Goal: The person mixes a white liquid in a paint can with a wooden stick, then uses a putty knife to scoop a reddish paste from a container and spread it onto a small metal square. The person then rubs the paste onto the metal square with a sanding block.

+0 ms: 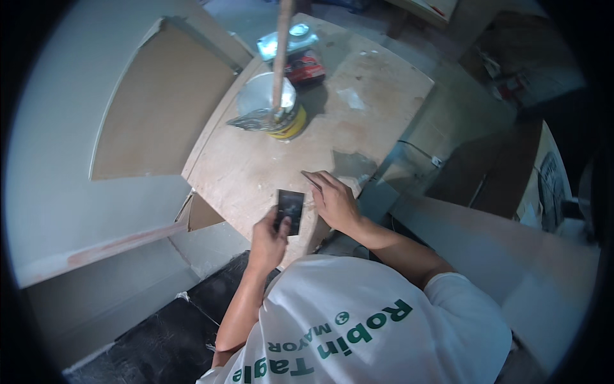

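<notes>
My left hand (270, 238) is closed on a dark rectangular flat plate (291, 203), its face turned up and marked with pale smears. The thumb lies across the plate's lower part. Just to the right, my right hand (336, 201) grips a thin, dark flat piece (309, 178) seen almost edge-on, whose exact kind I cannot make out. Both hands are over the near end of a dusty wooden board (249, 163). Farther off on the board stands a round can (289, 128) with a yellow band and a bent-back lid; a wooden stick (281, 54) rises from it.
Behind the can are a red and black package (306, 66) and a shiny metal tin (288, 40). A brown panel (163, 105) leans at the left. Pale boards (492, 256) lie at the right, near a dark brown cabinet piece (483, 168). Black flooring (153, 342) shows at lower left.
</notes>
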Demonstrator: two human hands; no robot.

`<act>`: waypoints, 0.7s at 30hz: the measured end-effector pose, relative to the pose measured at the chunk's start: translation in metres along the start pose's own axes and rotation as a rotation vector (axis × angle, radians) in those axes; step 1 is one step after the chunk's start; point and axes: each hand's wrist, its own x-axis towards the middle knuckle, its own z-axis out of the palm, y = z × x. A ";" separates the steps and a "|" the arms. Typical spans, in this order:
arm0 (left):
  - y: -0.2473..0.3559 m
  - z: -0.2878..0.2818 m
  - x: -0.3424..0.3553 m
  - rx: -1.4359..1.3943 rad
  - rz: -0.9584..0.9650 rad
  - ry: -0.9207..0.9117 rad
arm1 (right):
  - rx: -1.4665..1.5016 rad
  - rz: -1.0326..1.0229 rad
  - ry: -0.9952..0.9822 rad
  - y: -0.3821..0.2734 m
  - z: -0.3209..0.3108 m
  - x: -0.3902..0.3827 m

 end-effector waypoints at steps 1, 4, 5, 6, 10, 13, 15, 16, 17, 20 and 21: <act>-0.005 -0.004 0.001 -0.096 0.025 -0.011 | 0.016 -0.001 0.016 0.003 -0.002 -0.002; -0.022 -0.017 0.001 -0.191 0.091 0.020 | 0.046 0.014 0.071 -0.007 -0.011 -0.011; -0.023 -0.023 -0.001 -0.211 0.116 0.039 | 0.074 0.033 0.088 -0.010 -0.011 -0.015; -0.032 -0.026 0.001 -0.296 0.140 0.027 | 0.102 0.053 0.105 -0.012 -0.010 -0.020; -0.040 -0.028 -0.004 -0.559 0.105 -0.055 | 0.056 0.160 0.217 -0.016 -0.016 -0.035; -0.041 -0.019 0.005 -0.629 0.099 -0.138 | -0.080 0.266 0.398 0.000 -0.059 -0.031; -0.039 -0.012 0.012 -0.661 0.084 -0.138 | -0.095 0.407 0.518 0.013 -0.110 -0.014; -0.031 -0.008 0.011 -0.669 0.064 -0.127 | -0.133 0.349 0.618 0.028 -0.136 -0.004; -0.025 -0.002 0.012 -0.670 0.034 -0.126 | -0.187 0.342 0.700 0.050 -0.167 0.006; -0.008 0.018 0.028 -0.636 0.031 -0.141 | -0.348 0.409 0.974 0.083 -0.242 0.034; 0.001 0.027 0.036 -0.609 0.026 -0.141 | -0.293 0.416 0.969 0.107 -0.269 0.040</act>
